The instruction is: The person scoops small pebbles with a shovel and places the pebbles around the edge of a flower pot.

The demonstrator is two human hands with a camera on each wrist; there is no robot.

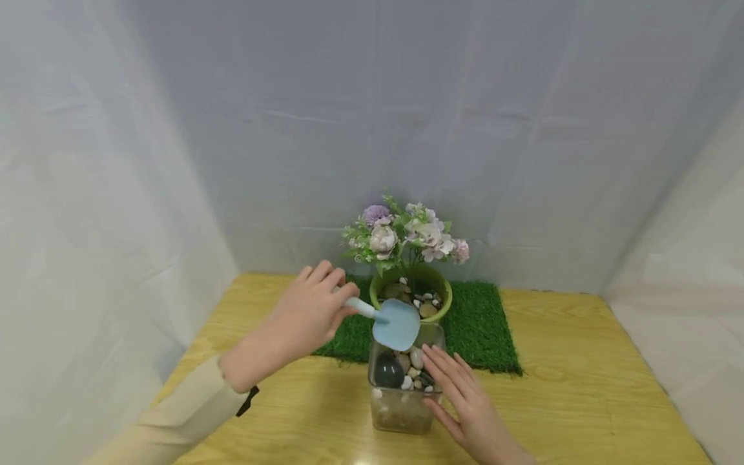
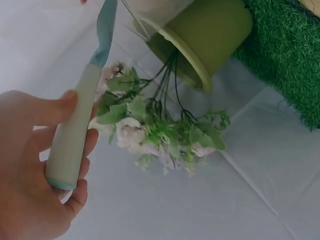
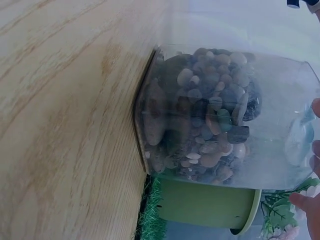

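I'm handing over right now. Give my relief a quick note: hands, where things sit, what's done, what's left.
Left hand grips the blue trowel by its handle, blade over the glass jar.
Right hand rests open against the jar's side.
Jar stands on the wooden table, holding pebbles.
Green flowerpot sits behind on the grass mat; some pebbles already lie in it.
Left, probably: more scoops.

You are working in a staged recording booth, not a home: white sheeting hangs on three sides of a bare wooden table with an artificial grass mat.
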